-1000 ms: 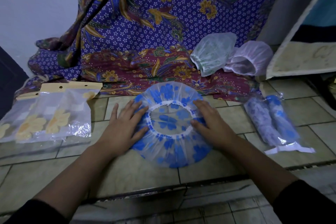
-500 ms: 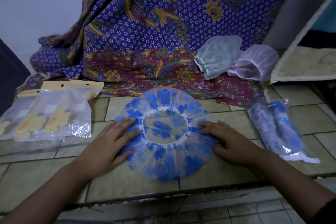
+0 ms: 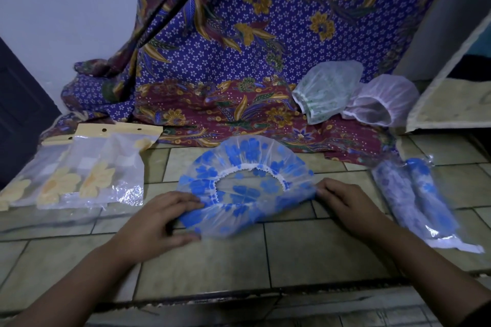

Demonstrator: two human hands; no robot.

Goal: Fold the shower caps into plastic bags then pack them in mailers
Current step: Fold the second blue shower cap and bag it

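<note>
Slid outward from its elastic rim, our left grip (image 3: 159,220) and right grip (image 3: 348,207) now pinch the blue-flowered shower cap (image 3: 239,148) by its sides; centre frame, on the tiled floor (image 3: 305,255).

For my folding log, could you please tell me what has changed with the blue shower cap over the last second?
Both hands slid outward from lying flat on the blue shower cap: the left hand now pinches its left edge, the right hand its right edge, and its near half seems to be lifting off the floor. The green cap, white cap, bagged caps and empty bags stayed put.
</note>
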